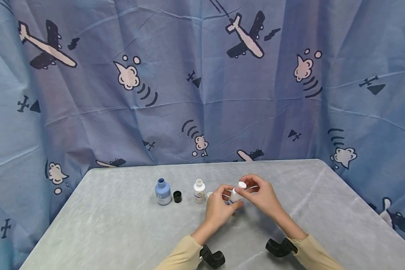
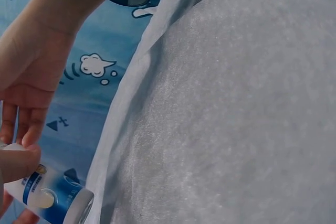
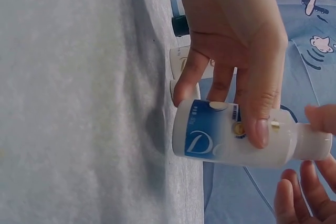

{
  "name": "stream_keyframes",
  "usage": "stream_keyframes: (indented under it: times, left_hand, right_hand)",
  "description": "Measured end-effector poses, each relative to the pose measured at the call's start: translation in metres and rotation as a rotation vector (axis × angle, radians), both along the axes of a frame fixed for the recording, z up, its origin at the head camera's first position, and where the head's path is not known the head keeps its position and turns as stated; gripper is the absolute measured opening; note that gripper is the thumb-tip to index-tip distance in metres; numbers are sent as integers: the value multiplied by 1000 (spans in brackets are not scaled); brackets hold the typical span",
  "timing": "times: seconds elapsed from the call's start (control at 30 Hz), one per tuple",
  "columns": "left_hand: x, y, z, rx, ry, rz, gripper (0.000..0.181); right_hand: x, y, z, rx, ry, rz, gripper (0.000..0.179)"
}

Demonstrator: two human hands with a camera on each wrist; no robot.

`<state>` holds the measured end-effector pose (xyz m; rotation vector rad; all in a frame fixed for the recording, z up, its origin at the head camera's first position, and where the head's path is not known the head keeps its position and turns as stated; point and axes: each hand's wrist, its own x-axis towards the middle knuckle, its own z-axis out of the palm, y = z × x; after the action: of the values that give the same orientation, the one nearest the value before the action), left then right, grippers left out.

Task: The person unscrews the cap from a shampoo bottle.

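In the head view my left hand [image 1: 219, 208] grips a small white bottle [image 1: 236, 197] with a blue label band, fingers on one side and thumb on the other. The bottle stays upright, low over the table. My right hand [image 1: 261, 197] pinches the white cap [image 1: 242, 185] at its top between thumb and fingers. Up close in the right wrist view, the cap [image 3: 313, 142] sits at the neck end of the bottle [image 3: 231, 135]. The left wrist view catches the bottle's blue lower part [image 2: 60, 203] and white base, with the neck end out of frame.
Left of the hands stands an uncapped white bottle [image 1: 199, 192], a small white cap [image 1: 209, 194] beside it partly behind my left hand. Farther left are an uncapped blue bottle [image 1: 163, 193] and a black cap [image 1: 177, 196]. A patterned blue curtain [image 1: 175, 82] hangs behind the table [image 1: 121, 225].
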<state>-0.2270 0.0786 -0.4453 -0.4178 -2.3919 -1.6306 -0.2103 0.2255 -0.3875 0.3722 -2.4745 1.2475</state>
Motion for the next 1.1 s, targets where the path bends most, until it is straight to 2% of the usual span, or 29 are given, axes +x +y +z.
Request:
stream_keyframes:
  times: [0.13,0.33,0.47,0.73,1.1]
  left_hand:
    - [1,0,1,4,2,-3,41]
    - [2,-1,-1,14,43,-24,40]
    - [1,-1,-3,6,49,-33,40]
    - [1,0,-3,-2,39,-98,41]
    - [1,2,-5,0,39,-107,39]
  right_hand:
    - [2,-2,3,-18,6,7,26]
    - [-11,8,-15,-39,26,57,28]
    - [-15,12,-21,-53,45,111,28]
    - [-15,12,-21,-42,59,154,27]
    - [-11,10,-20,-6,58,152,31]
